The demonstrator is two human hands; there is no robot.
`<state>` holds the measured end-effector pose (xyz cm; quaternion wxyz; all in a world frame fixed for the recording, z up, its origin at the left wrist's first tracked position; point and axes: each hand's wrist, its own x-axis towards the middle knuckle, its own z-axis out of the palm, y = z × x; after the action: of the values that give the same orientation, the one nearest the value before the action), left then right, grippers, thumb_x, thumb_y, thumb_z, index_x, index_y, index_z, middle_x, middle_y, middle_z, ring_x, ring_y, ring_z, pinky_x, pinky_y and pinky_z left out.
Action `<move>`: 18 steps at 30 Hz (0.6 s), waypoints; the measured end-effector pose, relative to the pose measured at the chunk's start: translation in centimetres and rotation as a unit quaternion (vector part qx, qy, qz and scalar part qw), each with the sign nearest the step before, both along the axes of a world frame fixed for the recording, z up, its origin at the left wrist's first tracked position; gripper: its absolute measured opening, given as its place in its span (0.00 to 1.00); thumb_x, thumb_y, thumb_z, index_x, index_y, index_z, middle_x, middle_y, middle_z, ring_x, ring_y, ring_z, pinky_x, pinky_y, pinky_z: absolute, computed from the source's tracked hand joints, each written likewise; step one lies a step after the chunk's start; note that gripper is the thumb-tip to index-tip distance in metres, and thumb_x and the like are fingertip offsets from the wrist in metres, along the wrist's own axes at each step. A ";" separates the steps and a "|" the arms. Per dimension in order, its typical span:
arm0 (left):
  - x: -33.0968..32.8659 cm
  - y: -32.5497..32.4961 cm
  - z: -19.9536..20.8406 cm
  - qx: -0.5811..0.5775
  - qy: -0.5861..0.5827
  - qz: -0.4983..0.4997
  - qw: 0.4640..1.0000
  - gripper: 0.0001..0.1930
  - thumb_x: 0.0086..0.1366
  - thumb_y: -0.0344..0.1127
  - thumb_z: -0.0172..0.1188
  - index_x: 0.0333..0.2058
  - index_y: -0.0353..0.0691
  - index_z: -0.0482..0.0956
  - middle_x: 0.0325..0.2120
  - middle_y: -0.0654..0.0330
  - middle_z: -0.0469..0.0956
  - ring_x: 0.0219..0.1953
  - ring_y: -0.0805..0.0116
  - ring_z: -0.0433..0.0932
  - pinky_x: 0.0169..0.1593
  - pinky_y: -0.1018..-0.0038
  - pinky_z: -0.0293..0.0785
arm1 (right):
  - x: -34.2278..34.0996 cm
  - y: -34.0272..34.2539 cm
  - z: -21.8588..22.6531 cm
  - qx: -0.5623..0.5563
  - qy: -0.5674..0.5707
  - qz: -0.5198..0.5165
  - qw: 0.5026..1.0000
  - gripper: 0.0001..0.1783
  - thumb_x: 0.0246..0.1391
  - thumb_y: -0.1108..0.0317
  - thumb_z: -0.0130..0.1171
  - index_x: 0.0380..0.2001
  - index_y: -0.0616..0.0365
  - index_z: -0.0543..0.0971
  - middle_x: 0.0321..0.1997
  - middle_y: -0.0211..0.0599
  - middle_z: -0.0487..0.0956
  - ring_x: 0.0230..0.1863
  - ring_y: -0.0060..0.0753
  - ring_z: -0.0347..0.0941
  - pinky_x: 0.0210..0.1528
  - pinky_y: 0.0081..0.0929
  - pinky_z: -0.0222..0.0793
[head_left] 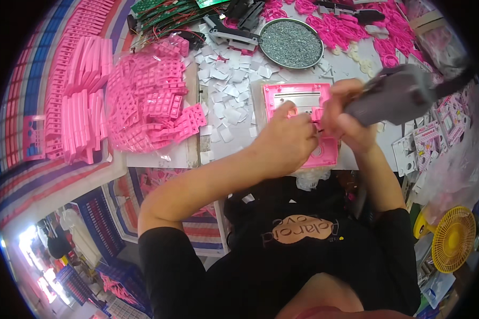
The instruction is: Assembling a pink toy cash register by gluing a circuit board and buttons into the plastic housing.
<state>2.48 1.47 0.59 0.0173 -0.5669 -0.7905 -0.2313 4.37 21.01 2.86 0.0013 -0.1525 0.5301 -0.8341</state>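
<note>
Two hands work at a pink case (298,89) in the middle of the frame.
The right hand (351,119) is closed around a blurry grey power tool (391,98); its tip is hard to see. The left hand (290,137) curls over the case and hides part of it, so nobody can tell if it grips anything. There is one such tool and one round dish (291,43) of metal bits, top middle. The left elbow is bent; the right forearm points up.
</note>
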 end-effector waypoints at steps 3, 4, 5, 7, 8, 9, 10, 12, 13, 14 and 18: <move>-2.1 -4.1 1.0 0.056 -0.081 0.122 0.988 0.09 0.52 0.35 0.67 0.34 0.44 0.82 0.36 0.61 0.77 0.49 0.60 0.74 0.59 0.49 0.61 | -0.9 2.4 1.9 -0.025 0.105 -0.037 0.994 0.24 0.56 0.71 0.61 0.55 0.65 0.69 0.18 0.28 0.69 0.16 0.20 0.64 0.20 0.23 0.63; -2.4 -6.1 2.3 -0.005 -0.013 0.223 0.975 0.10 0.52 0.35 0.68 0.34 0.45 0.81 0.39 0.60 0.76 0.50 0.58 0.74 0.58 0.49 0.61 | -1.1 3.0 2.5 -0.022 0.141 -0.034 0.989 0.22 0.58 0.71 0.59 0.54 0.64 0.68 0.17 0.27 0.67 0.14 0.21 0.60 0.19 0.23 0.61; -2.6 -7.9 3.5 -0.061 0.055 0.313 0.946 0.11 0.51 0.35 0.69 0.35 0.45 0.81 0.41 0.59 0.76 0.50 0.57 0.73 0.57 0.48 0.60 | -1.3 3.5 3.0 -0.027 0.142 -0.031 0.989 0.21 0.58 0.71 0.58 0.54 0.64 0.69 0.17 0.27 0.67 0.14 0.21 0.60 0.19 0.23 0.60; -2.9 -11.2 3.3 -0.221 0.153 0.376 0.887 0.11 0.53 0.36 0.69 0.36 0.45 0.81 0.45 0.58 0.75 0.50 0.55 0.73 0.56 0.47 0.58 | -1.8 3.9 3.9 -0.039 0.145 -0.010 0.989 0.20 0.59 0.71 0.57 0.53 0.65 0.69 0.16 0.26 0.65 0.14 0.21 0.58 0.19 0.22 0.59; -3.1 -12.3 2.8 -0.203 0.157 0.362 0.896 0.11 0.53 0.35 0.68 0.35 0.44 0.80 0.43 0.57 0.76 0.50 0.56 0.73 0.56 0.48 0.59 | -1.8 3.6 4.4 -0.026 0.121 -0.043 0.991 0.19 0.59 0.73 0.54 0.53 0.64 0.69 0.16 0.26 0.63 0.14 0.20 0.56 0.19 0.22 0.57; -3.4 -13.1 2.2 -0.181 0.163 0.345 0.906 0.10 0.53 0.34 0.68 0.35 0.43 0.80 0.42 0.57 0.76 0.50 0.56 0.73 0.55 0.49 0.60 | -2.2 3.8 4.8 -0.018 0.112 -0.040 0.993 0.18 0.58 0.77 0.54 0.53 0.65 0.70 0.17 0.26 0.65 0.14 0.19 0.58 0.19 0.22 0.58; -3.7 -13.2 2.0 -0.162 0.168 0.328 0.915 0.10 0.53 0.33 0.67 0.35 0.42 0.80 0.40 0.57 0.76 0.49 0.57 0.73 0.55 0.50 0.61 | -2.3 3.4 5.1 0.042 0.088 -0.078 0.992 0.20 0.60 0.72 0.54 0.55 0.63 0.69 0.18 0.26 0.64 0.16 0.20 0.58 0.21 0.23 0.58; -3.8 -12.6 2.2 -0.051 0.112 0.335 0.934 0.08 0.54 0.32 0.67 0.34 0.42 0.80 0.39 0.57 0.77 0.48 0.56 0.74 0.55 0.52 0.61 | -2.5 3.8 4.8 0.065 0.061 -0.126 0.988 0.23 0.61 0.71 0.54 0.59 0.64 0.67 0.21 0.28 0.64 0.19 0.22 0.62 0.23 0.24 0.60; -3.7 -13.0 2.9 -0.006 0.089 0.346 0.934 0.08 0.55 0.31 0.66 0.34 0.42 0.80 0.39 0.57 0.77 0.47 0.55 0.74 0.54 0.53 0.62 | -2.7 3.6 4.9 0.086 0.060 -0.154 0.982 0.24 0.61 0.72 0.54 0.59 0.65 0.67 0.22 0.28 0.65 0.20 0.23 0.63 0.24 0.24 0.60; -3.9 -12.8 2.8 0.067 0.056 0.356 0.931 0.07 0.56 0.31 0.66 0.34 0.42 0.79 0.38 0.57 0.77 0.44 0.55 0.75 0.53 0.57 0.62 | -2.9 3.6 5.2 0.107 0.058 -0.182 0.976 0.24 0.61 0.72 0.54 0.60 0.67 0.67 0.22 0.29 0.66 0.20 0.23 0.63 0.25 0.24 0.61; -4.3 -12.1 4.4 -0.094 0.091 0.374 0.918 0.13 0.56 0.36 0.67 0.40 0.42 0.79 0.42 0.56 0.77 0.49 0.55 0.73 0.54 0.58 0.62 | -3.3 5.0 5.9 0.183 0.042 -0.235 0.954 0.27 0.60 0.75 0.56 0.61 0.72 0.66 0.26 0.32 0.72 0.26 0.24 0.68 0.29 0.25 0.65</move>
<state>-1.85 -10.62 4.98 0.1206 -0.2476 -0.9580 -0.0799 1.07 25.97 8.78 -0.1895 -0.0555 0.6938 -0.6926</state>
